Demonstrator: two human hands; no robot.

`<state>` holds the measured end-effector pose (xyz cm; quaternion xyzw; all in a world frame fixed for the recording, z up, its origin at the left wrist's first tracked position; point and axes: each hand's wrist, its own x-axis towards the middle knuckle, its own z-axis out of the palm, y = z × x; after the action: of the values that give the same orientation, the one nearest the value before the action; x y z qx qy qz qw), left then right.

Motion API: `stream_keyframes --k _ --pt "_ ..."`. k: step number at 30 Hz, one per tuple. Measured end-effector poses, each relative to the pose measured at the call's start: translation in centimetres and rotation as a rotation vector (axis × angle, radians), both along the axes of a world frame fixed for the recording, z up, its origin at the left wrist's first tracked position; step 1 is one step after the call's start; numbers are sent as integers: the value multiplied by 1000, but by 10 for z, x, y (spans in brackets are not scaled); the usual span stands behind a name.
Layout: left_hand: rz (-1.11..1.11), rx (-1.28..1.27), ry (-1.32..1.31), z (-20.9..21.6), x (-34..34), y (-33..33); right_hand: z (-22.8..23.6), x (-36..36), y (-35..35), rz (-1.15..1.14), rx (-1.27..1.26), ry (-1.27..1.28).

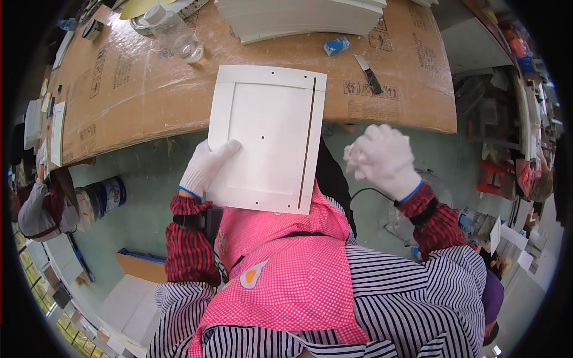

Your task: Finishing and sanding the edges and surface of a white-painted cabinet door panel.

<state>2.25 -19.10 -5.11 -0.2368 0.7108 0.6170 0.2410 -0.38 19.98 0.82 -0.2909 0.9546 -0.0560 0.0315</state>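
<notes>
A white rectangular panel with a recessed middle, a long dark slot along its right side and several small dark holes is tilted up in front of me. Its far end overlaps the table edge and its near end is by my pink checked apron. My left hand, in a white knit glove, grips the panel's left edge with the thumb on its face. Apart from the panel, to its right, my right hand is raised in a matching glove with the fingers curled in. Whatever those fingers may hold is hidden.
The table is covered with brown cardboard. On it are a stack of white panels, a clear plastic bottle, a small blue block and a black-handled knife. Another person's arm shows at far left, near a bucket.
</notes>
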Motion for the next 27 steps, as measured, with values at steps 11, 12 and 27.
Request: stream_keyframes --k 11,12,27 --pt "-72 -259 -25 5 -3 -4 -12 -146 28 -122 26 614" --pt "-79 -340 -26 10 -6 0 -26 -143 17 -222 71 511" --pt "-542 -935 772 41 -121 74 -66 -111 -12 -352 -497 93"
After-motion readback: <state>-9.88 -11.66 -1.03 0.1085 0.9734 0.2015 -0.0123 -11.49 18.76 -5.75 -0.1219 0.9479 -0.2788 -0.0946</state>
